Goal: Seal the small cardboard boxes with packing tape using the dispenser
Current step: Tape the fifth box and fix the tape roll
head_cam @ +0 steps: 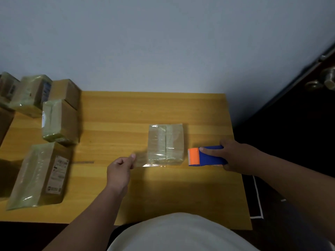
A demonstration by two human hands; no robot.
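Fingers [133,157] pinch tape [143,161] (beside box [165,144]).

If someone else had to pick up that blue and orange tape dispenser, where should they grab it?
Probably by the blue body, coming from its right end, as the right hand does now. The tape dispenser lies on the wooden table with its orange end pointing left toward the small box, and the tape seems to leave from there, so a grip should keep clear of that end.
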